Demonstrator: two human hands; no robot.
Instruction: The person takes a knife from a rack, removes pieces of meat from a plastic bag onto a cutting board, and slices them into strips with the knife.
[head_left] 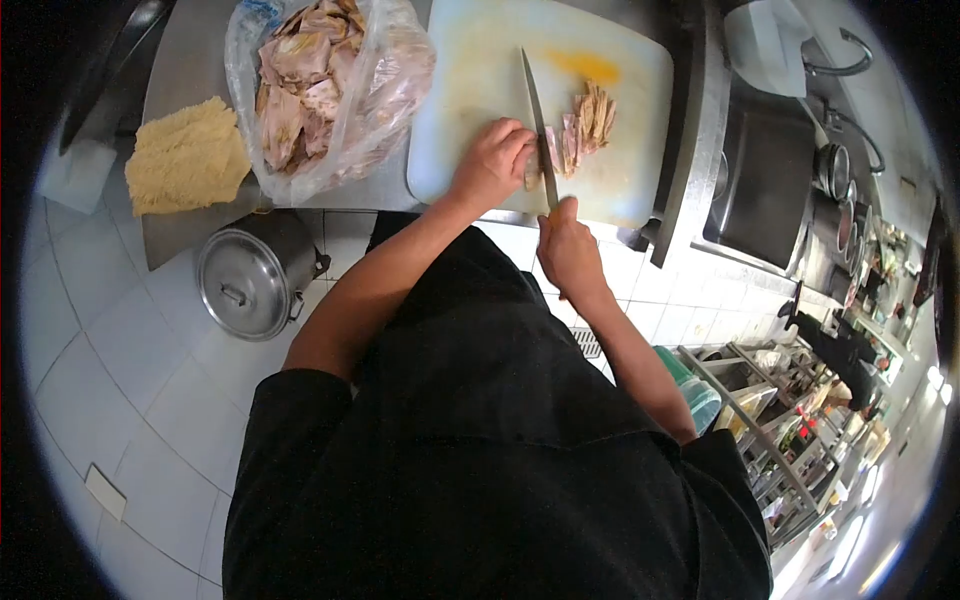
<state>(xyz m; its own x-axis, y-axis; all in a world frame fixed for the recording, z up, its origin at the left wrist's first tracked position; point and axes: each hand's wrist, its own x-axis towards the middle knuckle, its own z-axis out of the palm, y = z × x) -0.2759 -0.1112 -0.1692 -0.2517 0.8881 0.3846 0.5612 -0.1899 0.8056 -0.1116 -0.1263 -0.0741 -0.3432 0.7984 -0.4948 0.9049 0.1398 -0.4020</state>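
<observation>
My right hand is wrapped round the handle of a long kitchen knife, whose blade points away from me over the white cutting board. Close to the blade's left side, my left hand has its fingers curled onto a piece of meat, mostly hidden beneath them. Sliced strips of meat lie in a pile right of the blade. Left of the board, an open clear plastic bag holds several chunks of pale, cooked-looking meat.
A folded yellowish cloth rests at the counter's left end. Below it, a lidded metal pot stands on the tiled floor. To the right are a sink and a metal rack. Another person is in the background.
</observation>
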